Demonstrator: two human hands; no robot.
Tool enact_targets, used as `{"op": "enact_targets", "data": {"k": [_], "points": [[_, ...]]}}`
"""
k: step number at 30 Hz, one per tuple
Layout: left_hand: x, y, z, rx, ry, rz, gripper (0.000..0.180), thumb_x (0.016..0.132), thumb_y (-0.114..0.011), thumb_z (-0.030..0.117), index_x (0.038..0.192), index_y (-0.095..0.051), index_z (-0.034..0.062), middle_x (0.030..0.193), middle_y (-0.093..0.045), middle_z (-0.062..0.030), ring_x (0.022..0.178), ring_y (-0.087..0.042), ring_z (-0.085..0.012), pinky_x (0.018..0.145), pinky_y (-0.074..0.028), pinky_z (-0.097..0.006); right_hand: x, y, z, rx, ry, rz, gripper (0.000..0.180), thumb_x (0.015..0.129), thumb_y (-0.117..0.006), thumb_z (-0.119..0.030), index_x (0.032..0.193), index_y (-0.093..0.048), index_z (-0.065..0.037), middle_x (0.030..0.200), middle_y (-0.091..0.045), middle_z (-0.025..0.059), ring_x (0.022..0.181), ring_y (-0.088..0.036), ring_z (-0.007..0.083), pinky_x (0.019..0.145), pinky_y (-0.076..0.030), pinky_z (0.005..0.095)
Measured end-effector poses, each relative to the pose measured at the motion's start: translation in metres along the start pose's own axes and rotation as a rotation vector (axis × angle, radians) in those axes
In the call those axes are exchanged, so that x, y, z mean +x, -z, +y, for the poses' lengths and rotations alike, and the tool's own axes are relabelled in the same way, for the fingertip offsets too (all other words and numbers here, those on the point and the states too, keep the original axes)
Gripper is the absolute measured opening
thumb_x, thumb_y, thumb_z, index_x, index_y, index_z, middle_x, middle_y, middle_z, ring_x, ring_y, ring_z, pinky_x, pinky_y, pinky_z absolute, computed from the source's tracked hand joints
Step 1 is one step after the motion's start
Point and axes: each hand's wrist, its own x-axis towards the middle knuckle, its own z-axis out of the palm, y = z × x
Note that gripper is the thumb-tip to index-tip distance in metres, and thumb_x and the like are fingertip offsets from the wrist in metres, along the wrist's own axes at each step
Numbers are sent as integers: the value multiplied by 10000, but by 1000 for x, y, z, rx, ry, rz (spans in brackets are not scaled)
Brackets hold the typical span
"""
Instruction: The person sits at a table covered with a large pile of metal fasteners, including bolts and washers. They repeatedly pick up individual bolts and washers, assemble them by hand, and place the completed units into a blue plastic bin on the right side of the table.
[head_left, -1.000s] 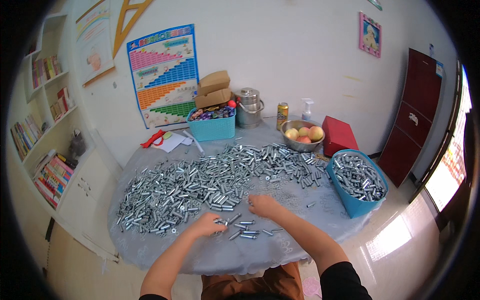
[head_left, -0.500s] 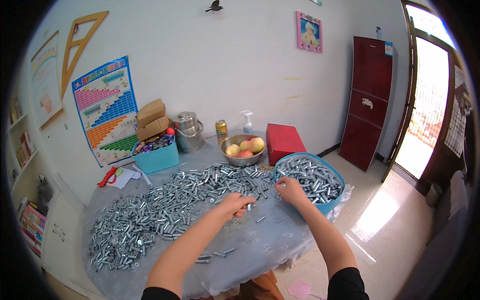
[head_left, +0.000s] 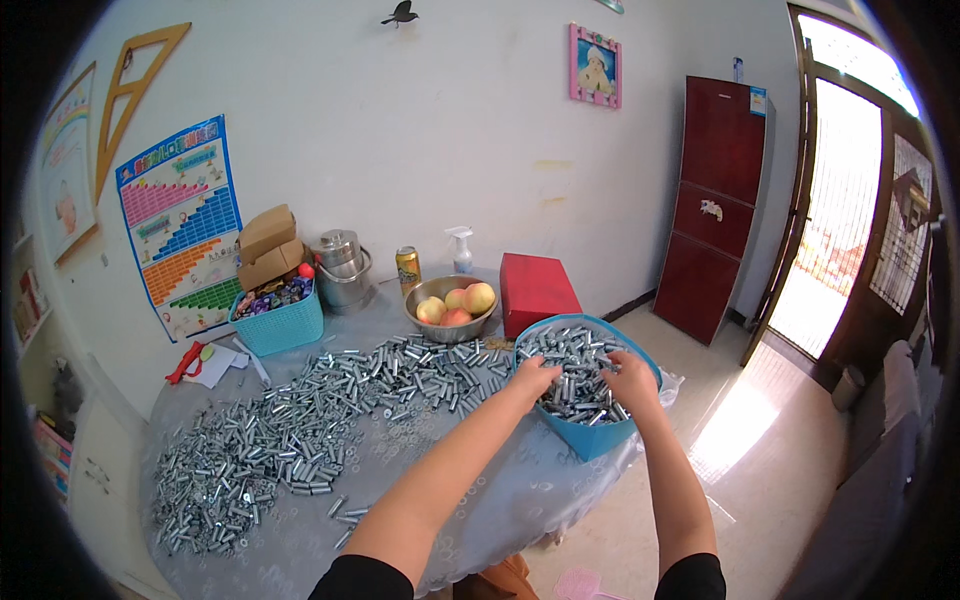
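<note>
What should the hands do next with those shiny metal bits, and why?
Probably let go and lift out. Both the left hand and right hand sit over the blue bin, already full of metal pieces, while a big pile waits on the table.

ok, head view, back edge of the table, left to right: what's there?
Teal basket with cardboard boxes → metal pot → drink can → spray bottle → red box.
</note>
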Motion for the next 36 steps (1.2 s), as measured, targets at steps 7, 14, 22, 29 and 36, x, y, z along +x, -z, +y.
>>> {"op": "enact_targets", "data": {"k": [7, 14, 22, 29, 36], "points": [[-61, 65, 20, 215, -267, 163, 428, 843, -593, 155, 1238, -479, 36, 1171, -547, -101, 995, -537, -149, 797, -448, -275, -24, -3, -40, 106, 322, 7, 191, 743, -620, -87, 926, -637, -37, 1012, -603, 112, 964, -556, 304, 846, -439, 372], [-216, 219, 9, 413, -133, 253, 299, 842, -605, 141, 1117, -568, 30, 988, -636, -53, 857, -593, -109, 719, -482, -263, -69, -45, -118, 351, 452, -549, 195, 755, -624, -88, 946, -640, -49, 977, -618, 106, 837, -595, 285, 721, -473, 349], [-352, 272, -43, 901, -34, 363, 288, 773, -640, 143, 1027, -605, 11, 884, -637, -102, 795, -604, -187, 716, -480, -296, -146, -145, -198, 278, 800, -999, 380, 727, -681, -211, 1072, -596, -76, 1050, -601, 131, 966, -575, 280, 831, -459, 366], [-357, 243, -48, 1101, -25, 315, 529, 656, -746, 272, 1081, -565, 14, 1021, -554, -164, 980, -526, -323, 848, -429, -372, -202, -176, -226, 73, 1015, -1024, 622, 605, -752, -264, 1152, -524, -73, 1076, -549, 128, 1023, -515, 312, 890, -419, 379], [-355, 245, -54, 1114, -23, 153, 666, 569, -771, 242, 1139, -498, 32, 1021, -525, -175, 977, -514, -341, 860, -427, -382, -208, -176, -230, 69, 930, -989, 514, 607, -678, -168, 1096, -547, -81, 1004, -550, 123, 970, -527, 310, 841, -446, 387]]}}
